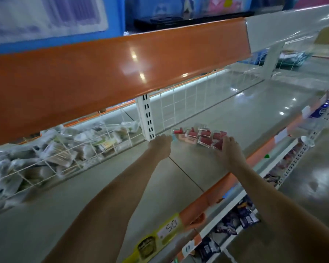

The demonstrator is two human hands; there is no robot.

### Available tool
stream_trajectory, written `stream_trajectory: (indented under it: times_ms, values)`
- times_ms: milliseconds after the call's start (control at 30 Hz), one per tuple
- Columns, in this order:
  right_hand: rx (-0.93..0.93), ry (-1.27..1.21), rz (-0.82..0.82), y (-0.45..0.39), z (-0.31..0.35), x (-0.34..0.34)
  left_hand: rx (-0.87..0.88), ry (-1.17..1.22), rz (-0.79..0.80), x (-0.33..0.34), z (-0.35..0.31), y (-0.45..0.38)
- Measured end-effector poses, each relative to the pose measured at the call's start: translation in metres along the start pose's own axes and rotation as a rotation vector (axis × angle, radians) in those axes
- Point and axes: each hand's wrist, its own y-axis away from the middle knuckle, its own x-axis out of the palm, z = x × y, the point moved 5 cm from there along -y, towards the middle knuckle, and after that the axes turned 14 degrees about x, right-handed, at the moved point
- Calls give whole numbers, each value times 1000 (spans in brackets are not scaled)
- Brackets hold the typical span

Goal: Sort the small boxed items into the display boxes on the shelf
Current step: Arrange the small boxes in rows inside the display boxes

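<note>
While both arms reach deep over the shelf [235, 118], the small red boxes [203, 137] lie in a loose pile at its back, beside the wire grid. The left hand [160, 146] touches the pile's left end and the right hand [229, 149] its right end. The fingers are spread, but whether they grip a box I cannot tell.

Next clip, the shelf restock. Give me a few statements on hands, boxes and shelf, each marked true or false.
1. Both hands reach to the red boxes. True.
2. The left hand is at the pile's left end, the right hand at its right. True.
3. The boxes lie inside the wire basket. False: they lie on the bare shelf right of it.
4. The wire basket is empty. False: packets fill it.
</note>
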Motion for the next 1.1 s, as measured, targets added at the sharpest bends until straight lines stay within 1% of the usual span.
stream_trajectory:
  times_ms: [133,267,333,533,600,733,833,933,1033,1100]
  values:
    - [57,-59,-8,-10,-10,3,20,-29,-30,3,0,-25]
    - [27,-80,-19,-13,-12,5,90,-63,-27,11,3,-44]
    - [21,-111,-31,-13,-15,5,85,-37,-37,13,2,-48]
    - [-13,-189,-38,-7,-18,5,80,-37,-131,13,6,-39]
    - [-46,-222,-34,-1,-20,3,70,5,-169,13,10,-31]
    - [-104,-273,-31,17,-21,-3,38,163,-304,8,16,-5]
    - [-165,-394,18,35,-5,-7,17,284,-387,4,20,21]
    - [-293,-463,20,54,28,-7,-13,413,-475,-4,27,60]
    - [-465,-536,61,79,66,-2,-46,447,-557,-14,38,108]
    - [-584,-586,106,98,92,5,-84,416,-583,-18,50,143]
